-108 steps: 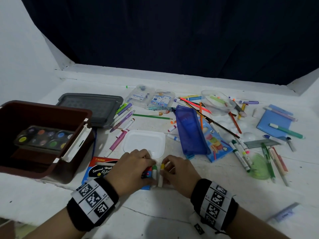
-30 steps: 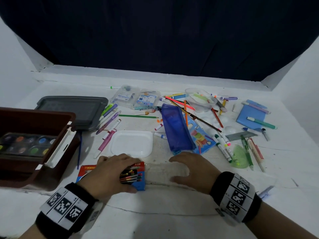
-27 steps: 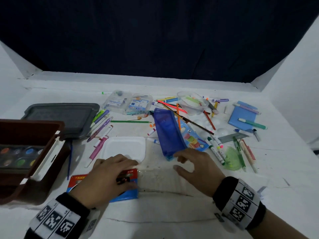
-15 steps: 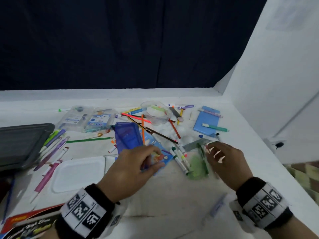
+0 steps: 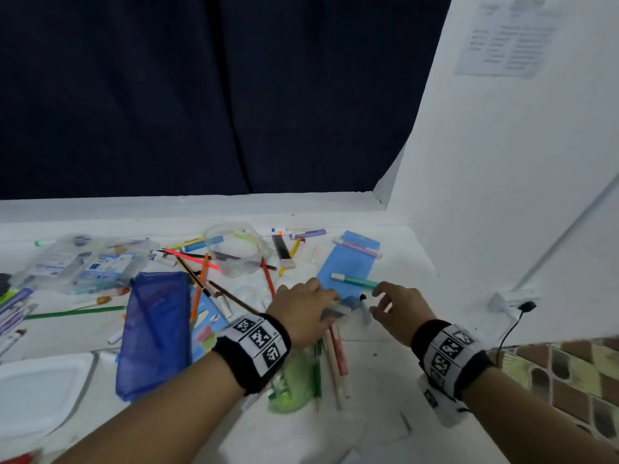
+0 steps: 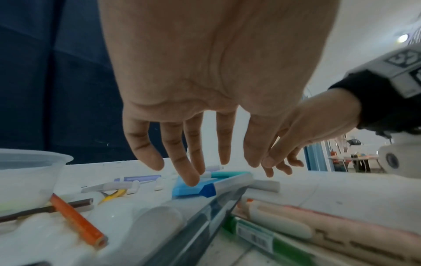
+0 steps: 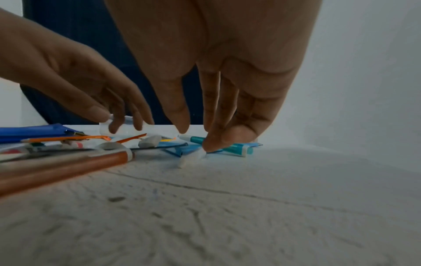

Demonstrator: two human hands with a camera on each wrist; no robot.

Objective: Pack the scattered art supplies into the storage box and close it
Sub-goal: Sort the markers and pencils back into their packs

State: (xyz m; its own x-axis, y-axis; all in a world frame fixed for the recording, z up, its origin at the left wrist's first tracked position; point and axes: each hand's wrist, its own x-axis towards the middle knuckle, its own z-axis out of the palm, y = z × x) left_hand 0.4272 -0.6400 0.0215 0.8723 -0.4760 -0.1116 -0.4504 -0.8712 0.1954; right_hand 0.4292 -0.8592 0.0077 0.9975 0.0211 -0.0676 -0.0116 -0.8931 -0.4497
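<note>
Here teal marker [image 5: 354,280] lies just beyond both hands [image 5: 303,309], fingers relaxed.

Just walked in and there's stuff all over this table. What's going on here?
A person is gathering scattered art supplies from a white table. Both hands are reaching into the clutter near a blue card with a teal marker lying on it. The left hand hovers with straight fingers and holds nothing. The right hand reaches down beside it; its fingers seem to touch a small white piece, though no grip shows. No storage box is in view.
</note>
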